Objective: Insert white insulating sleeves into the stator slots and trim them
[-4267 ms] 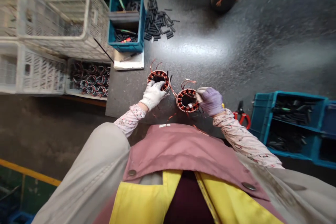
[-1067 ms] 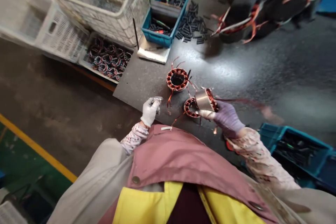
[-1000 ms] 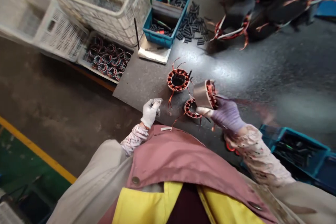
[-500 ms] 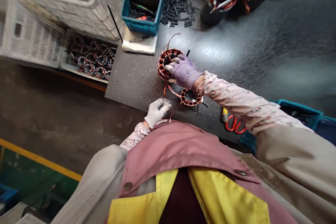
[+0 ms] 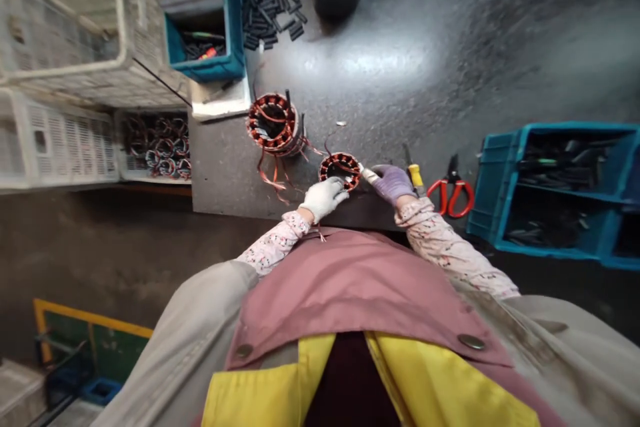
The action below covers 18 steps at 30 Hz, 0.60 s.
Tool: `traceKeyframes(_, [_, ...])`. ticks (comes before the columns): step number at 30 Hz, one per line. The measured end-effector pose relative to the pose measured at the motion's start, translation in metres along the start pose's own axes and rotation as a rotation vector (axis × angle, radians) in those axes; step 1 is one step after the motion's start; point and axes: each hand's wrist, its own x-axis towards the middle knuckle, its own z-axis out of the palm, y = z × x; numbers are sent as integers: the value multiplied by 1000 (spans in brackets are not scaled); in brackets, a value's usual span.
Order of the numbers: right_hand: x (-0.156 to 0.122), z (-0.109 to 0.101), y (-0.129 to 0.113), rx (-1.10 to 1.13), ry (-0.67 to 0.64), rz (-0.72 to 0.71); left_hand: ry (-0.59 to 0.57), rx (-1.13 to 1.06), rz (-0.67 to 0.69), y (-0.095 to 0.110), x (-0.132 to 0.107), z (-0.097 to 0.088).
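A copper-wound steel stator ring point(image 5: 340, 170) lies flat on the dark work surface point(image 5: 225, 173), near a second wound stator point(image 5: 273, 123). White-gloved left hand point(image 5: 324, 200): fingers pressed together at its lower edge. Purple-gloved right hand point(image 5: 393, 183): fingers at its right edge — any pinch cannot be told.

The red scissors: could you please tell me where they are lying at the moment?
In the head view, the red scissors lie on the dark bench at the right, between the yellow-handled tool by the right hand and the blue crate.
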Motion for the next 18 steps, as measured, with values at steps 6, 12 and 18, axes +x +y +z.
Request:
traceKeyframes(6, [3, 5, 6, -47, 97, -307, 76, -99, -44, 5, -6, 1])
traceKeyframes(12, [-1, 10, 25, -125, 179, -465, 225, -13, -125, 31, 1, -15])
traceKeyframes(18, [3, 4, 30, -261, 7, -489, -124, 270, 88, 50, 50, -26])
